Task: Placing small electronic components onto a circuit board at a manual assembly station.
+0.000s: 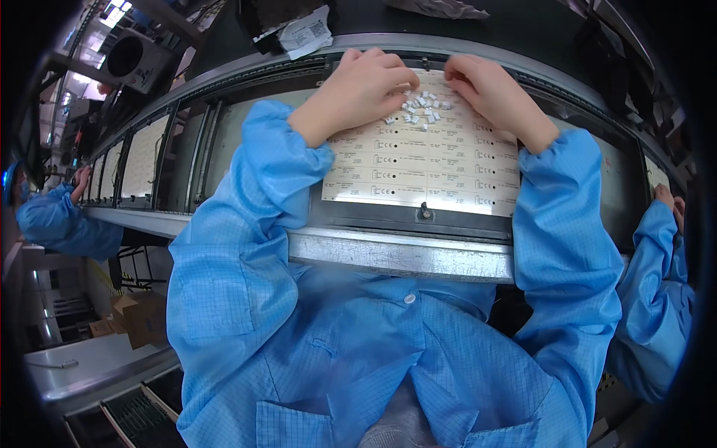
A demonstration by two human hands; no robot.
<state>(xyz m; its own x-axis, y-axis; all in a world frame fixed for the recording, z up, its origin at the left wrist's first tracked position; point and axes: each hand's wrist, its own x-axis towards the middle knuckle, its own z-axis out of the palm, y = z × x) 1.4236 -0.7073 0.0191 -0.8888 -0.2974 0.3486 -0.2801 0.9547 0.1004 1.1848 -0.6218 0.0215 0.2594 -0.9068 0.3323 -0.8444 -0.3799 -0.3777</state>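
Observation:
A panel of pale boards [373, 177] with printed markings and dark round holes lies in a black frame [388, 210] before me. Small white block-shaped parts [427, 114] are heaped loosely on its upper middle. Just left of that heap, my left hand [360, 91] rests over the panel, thumb and fingers brought together; what they pinch, if anything, is too small to name. To the right of the heap, my right hand [489, 93] bends over the panel's upper edge with its fingers curled down. Its fingertips are partly hidden, so any part between them cannot be made out.
A metal rail [403, 254] runs along the near side of the line. Beyond the frame lies a white labelled packet [305, 33]. Further panels [146, 157] sit along the line to the left. Co-workers in blue sleeves [63, 220] work at both sides.

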